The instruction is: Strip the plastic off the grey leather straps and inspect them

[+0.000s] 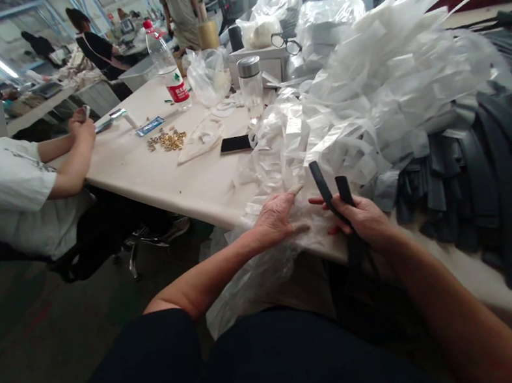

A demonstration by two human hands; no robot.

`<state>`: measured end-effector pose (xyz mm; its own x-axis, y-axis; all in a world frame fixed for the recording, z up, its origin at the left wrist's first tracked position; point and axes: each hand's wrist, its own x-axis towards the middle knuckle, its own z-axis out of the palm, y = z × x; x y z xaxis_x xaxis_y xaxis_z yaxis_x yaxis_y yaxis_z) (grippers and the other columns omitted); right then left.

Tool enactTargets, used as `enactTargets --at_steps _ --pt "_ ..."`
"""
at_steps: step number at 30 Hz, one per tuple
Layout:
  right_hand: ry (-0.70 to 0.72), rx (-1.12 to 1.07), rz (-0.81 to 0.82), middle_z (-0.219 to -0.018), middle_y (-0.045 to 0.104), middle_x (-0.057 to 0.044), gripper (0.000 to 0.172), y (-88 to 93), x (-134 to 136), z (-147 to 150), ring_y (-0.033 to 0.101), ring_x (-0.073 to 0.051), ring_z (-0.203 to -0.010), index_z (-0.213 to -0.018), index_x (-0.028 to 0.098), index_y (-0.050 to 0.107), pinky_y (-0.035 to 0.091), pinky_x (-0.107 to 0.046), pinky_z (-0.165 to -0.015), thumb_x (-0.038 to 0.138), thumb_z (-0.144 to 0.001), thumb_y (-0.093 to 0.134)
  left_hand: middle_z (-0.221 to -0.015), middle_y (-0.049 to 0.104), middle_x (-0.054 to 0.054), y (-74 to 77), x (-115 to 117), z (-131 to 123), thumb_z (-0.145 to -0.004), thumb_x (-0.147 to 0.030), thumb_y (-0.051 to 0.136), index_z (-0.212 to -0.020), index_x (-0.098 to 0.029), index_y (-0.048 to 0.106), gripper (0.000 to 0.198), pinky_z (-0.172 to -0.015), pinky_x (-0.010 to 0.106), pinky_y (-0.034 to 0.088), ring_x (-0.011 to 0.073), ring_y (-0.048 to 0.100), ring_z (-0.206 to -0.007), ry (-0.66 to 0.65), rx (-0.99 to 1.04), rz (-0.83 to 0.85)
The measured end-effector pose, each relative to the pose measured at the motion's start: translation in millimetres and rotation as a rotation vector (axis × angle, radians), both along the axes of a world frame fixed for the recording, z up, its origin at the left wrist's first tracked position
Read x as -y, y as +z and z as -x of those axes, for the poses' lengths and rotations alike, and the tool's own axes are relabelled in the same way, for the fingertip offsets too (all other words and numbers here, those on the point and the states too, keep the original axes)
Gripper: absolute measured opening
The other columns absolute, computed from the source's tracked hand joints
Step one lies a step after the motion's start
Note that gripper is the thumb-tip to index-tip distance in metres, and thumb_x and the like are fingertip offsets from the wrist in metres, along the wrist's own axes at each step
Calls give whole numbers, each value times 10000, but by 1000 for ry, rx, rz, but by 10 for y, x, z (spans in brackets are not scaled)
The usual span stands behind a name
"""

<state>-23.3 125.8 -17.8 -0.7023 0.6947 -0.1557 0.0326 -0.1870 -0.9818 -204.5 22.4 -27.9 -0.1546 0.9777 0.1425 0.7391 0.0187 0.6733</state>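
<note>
My right hand (362, 219) is closed on a dark grey strip (343, 189). Two lengths of it stick up above the fingers, and more hangs below over the table edge. Just to the left, my left hand (276, 217) is held at the near edge of a heap of clear plastic strips (296, 138). Its fingers are apart, two of them with pale beige tips, and I see nothing between them. Loose plastic film (257, 284) droops over the table edge beneath it.
Many dark strips (496, 175) lie piled on the right of the table (151, 187). Beyond my hands are a phone (235, 145), a glass bottle (252, 90), small gold-coloured pieces (172, 140) and a red-capped bottle (172, 74). A person in white (3, 190) sits at the left.
</note>
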Motion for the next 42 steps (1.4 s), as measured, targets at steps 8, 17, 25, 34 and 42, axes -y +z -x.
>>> enactTargets --at_steps 8,17,25,34,42 --pt "-114 -124 -14 -1095 745 -104 433 -17 -7 -285 358 -25 -378 -781 185 670 604 -324 -562 613 -755 731 -816 687 16 -4 -556 289 -609 -392 840 -972 -126 701 471 -696 247 470 121 600 -705 -131 779 96" --pt "-64 -153 -26 -1207 703 -82 376 -97 -30 -318 366 -3 -371 -828 188 688 600 -268 -523 564 -840 679 -750 610 -27 480 -1900 628 -842 -271 684 -910 -133 625 165 -636 182 443 66 554 -646 155 755 -369" --pt "-89 -156 23 -1090 736 -53 390 -48 -29 -303 381 -2 -356 -804 199 717 620 -269 -520 583 -757 757 -1086 693 102 600 -2546 1013 -851 -215 623 -1037 -126 704 222 -969 320 432 235 612 -1077 171 -216 -172" --pt "-90 -67 1 -1153 719 -73 465 -29 -26 -291 367 9 -345 -817 185 699 614 -270 -524 643 -749 729 -1264 641 103 906 -1644 1318 -804 -558 625 -1496 -168 332 847 -1018 354 399 259 590 -1142 68 -311 -34" --pt "-97 155 -175 -785 750 -72 596 -76 -77 -392 493 -99 -355 -940 230 764 520 -284 -415 768 -723 628 -1382 547 158 540 -235 974 -688 -733 658 -1447 -163 396 985 -1081 412 395 327 536 -1248 250 -114 184"
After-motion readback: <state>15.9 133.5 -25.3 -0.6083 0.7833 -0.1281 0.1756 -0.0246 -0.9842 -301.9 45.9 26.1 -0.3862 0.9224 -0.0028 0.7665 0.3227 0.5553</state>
